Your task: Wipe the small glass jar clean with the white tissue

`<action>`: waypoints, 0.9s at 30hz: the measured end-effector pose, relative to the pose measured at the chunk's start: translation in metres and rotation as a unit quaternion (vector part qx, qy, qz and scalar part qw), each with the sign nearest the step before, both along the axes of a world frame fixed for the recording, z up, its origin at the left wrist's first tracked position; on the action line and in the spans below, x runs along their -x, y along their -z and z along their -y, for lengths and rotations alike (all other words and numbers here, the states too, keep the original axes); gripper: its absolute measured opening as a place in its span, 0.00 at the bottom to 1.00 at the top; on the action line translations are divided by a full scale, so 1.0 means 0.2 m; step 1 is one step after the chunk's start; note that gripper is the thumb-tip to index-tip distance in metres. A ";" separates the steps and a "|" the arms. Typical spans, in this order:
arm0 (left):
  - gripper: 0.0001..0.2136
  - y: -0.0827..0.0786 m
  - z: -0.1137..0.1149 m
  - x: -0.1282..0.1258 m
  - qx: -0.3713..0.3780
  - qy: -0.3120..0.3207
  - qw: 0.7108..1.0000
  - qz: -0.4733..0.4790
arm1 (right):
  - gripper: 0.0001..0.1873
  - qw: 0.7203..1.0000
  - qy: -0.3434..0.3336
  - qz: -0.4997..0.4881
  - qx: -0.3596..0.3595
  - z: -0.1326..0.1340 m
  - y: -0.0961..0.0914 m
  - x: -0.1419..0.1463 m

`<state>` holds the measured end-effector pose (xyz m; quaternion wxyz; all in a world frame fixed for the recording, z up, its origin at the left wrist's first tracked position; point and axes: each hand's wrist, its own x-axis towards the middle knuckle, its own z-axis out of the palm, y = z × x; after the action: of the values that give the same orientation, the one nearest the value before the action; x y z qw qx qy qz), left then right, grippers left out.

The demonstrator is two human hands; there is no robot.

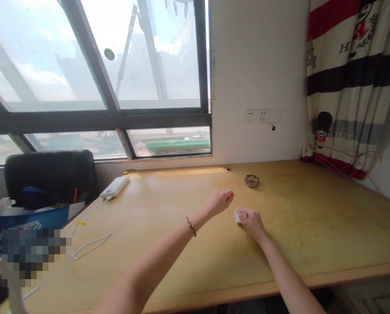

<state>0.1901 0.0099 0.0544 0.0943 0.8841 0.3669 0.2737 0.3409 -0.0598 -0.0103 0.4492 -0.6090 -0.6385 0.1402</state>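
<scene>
My right hand point(253, 222) is closed on a small white wad that looks like folded tissue point(238, 214), held low at the tabletop. To its left and slightly farther off, my left hand point(221, 201) hovers over the wooden table point(296, 226) with its fingers curled in. Whatever those fingers hold, if anything, is hidden. A braided bracelet point(191, 226) circles my left wrist. Beyond both hands, a dark openwork wire ring point(252, 181) rests on the table, touched by neither hand.
A white power bank point(114, 187) lies at the table's left edge, its white cable point(92, 246) looping across the left side. Left of the table stands a black chair point(51, 174) with a blue bag point(28, 222). A curtain point(348, 100) hangs at the right.
</scene>
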 end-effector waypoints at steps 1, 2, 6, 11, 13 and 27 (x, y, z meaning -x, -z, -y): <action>0.16 -0.03 -0.04 -0.10 -0.001 0.012 1.000 -0.008 | 0.13 0.997 -0.006 -0.071 0.008 0.00 0.00 0.00; 0.15 -0.05 -0.08 -0.19 -0.002 0.026 0.999 -0.020 | 0.12 0.987 -0.017 -0.156 0.026 -0.01 0.00 0.00; 0.10 -0.03 -0.24 -0.51 0.006 0.055 0.997 -0.057 | 0.15 0.884 -0.052 -0.446 0.131 -0.04 -0.02 -0.03; 0.12 0.10 -0.38 -0.75 0.067 0.044 0.996 -0.048 | 0.14 0.822 -0.102 -0.535 0.167 -0.03 -0.07 -0.06; 0.13 0.15 -0.43 -0.81 0.074 0.043 0.995 -0.048 | 0.13 0.820 -0.097 -0.540 0.166 -0.04 -0.08 -0.05; 0.07 0.27 -0.52 -0.75 0.103 -0.044 0.993 -0.034 | 0.12 0.853 -0.062 -0.490 0.170 -0.08 -0.08 -0.06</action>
<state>0.3406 0.1141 -0.0003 0.1603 0.8613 0.4349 0.2083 0.3536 -0.0437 0.0058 0.5836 -0.4878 -0.3383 0.5541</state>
